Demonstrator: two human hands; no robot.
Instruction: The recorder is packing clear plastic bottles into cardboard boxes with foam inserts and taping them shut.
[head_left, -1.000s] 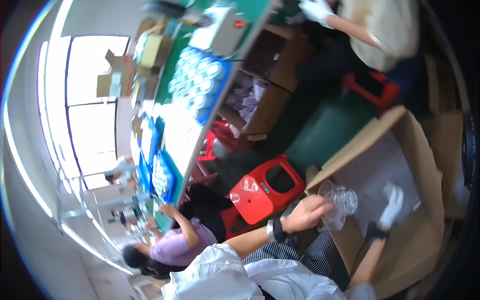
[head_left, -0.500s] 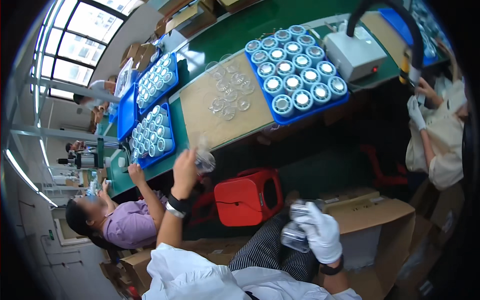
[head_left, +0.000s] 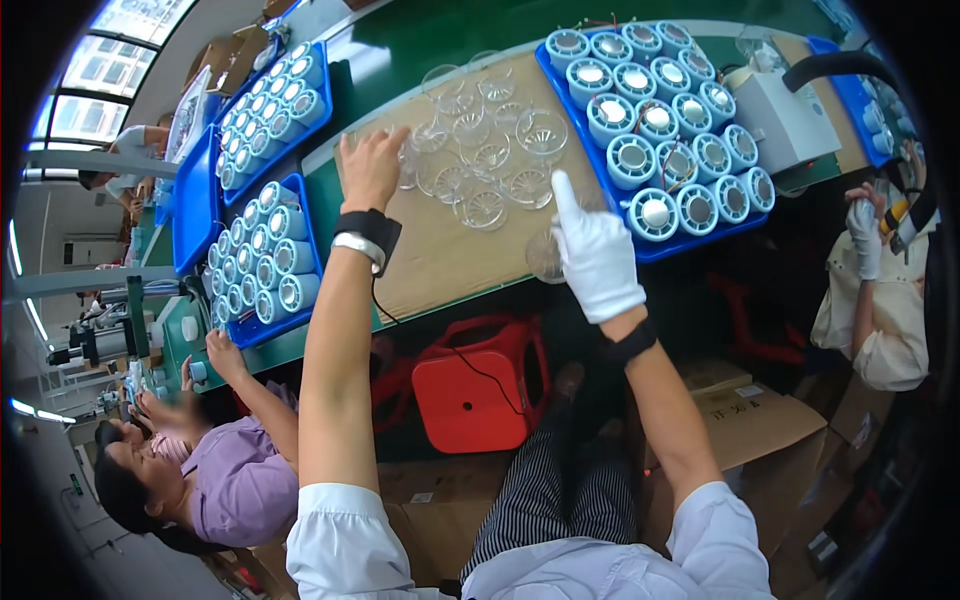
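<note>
Moved up over the brown board, left hand and gloved right hand flank its clear cups, grips impossible to tell; these are probably light, stiff, slippery, best held by rims.

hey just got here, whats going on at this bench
A person is working with clear round pieces grouped on a brown board. The bare left hand is at the group's left edge, close beside one piece. The white-gloved right hand is at the right, with another clear piece showing next to it; whether either hand grips one is unclear. Further right, a blue tray holds pale-blue cylinders. A co-worker in purple is at the left.
</note>
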